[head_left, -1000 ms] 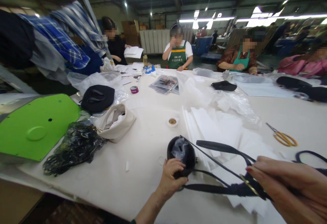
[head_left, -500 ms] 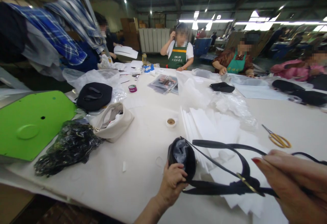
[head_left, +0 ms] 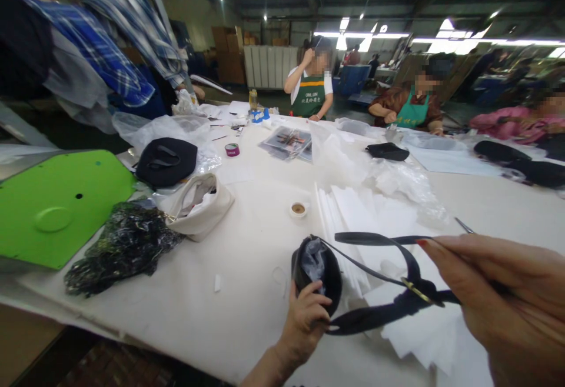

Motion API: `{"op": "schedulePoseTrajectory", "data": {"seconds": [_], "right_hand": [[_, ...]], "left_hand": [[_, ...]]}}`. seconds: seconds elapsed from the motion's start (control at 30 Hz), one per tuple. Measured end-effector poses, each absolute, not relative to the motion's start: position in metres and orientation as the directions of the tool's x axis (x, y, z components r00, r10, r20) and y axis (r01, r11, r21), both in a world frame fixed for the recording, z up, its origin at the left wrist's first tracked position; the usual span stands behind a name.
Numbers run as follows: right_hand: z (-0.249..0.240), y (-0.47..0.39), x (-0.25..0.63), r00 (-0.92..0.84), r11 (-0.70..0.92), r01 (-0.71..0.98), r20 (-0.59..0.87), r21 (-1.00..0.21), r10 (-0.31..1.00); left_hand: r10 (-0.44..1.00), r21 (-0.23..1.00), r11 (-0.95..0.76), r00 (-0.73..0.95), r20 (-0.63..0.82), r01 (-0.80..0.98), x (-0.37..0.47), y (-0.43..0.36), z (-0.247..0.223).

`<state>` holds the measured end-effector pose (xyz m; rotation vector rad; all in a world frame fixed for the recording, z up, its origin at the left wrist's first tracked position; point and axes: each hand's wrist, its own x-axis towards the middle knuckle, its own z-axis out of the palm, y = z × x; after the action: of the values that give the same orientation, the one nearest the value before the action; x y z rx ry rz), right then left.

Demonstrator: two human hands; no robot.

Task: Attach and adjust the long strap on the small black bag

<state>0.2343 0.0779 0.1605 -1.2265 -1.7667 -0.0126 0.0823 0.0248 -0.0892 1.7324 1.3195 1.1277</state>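
I sit at a big white table (head_left: pixel 247 210) with a green board (head_left: pixel 57 204) at the far left edge and a stack of white paper sheets (head_left: pixel 375 222) right of centre. Near me, my left hand (head_left: pixel 306 319) closes around a small black bag (head_left: pixel 318 269) resting on the table. My right hand (head_left: pixel 498 293) pinches the bag's black strap (head_left: pixel 388 310) by its brass buckle (head_left: pixel 415 290), fingers closed, lifting it just above the paper

A green panel (head_left: pixel 57 204), cream bag (head_left: pixel 198 203) and tape roll (head_left: pixel 232 150) lie on the white table (head_left: pixel 247 210).
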Motion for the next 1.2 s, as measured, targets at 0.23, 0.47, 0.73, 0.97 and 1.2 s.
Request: {"op": "schedulePoseTrajectory", "data": {"seconds": [0.23,0.47,0.73,0.97,1.2], "right_hand": [[0.156,0.096,0.236,-0.06,0.521,0.757,0.752,-0.394,0.657],[0.153,0.118,0.231,0.005,0.517,0.581,0.638,-0.628,0.77],[0.153,0.117,0.223,0.055,0.485,0.456,0.568,-0.746,0.821],[0.145,0.131,0.233,0.065,0.474,0.483,0.57,-0.736,0.819],[0.148,0.13,0.232,0.071,0.492,0.453,0.58,-0.743,0.811]], "left_hand": [[0.943,0.817,-0.332,0.163,0.289,0.472,0.078,0.018,-0.073],[0.831,0.658,-0.499,0.097,0.547,0.563,0.088,0.02,-0.029],[0.991,0.993,-0.115,0.066,0.112,0.03,0.105,0.038,-0.027],[0.994,0.99,-0.113,0.016,0.112,0.084,0.102,0.034,-0.02],[0.969,0.965,-0.236,0.104,0.224,0.117,0.103,0.036,-0.013]]}}
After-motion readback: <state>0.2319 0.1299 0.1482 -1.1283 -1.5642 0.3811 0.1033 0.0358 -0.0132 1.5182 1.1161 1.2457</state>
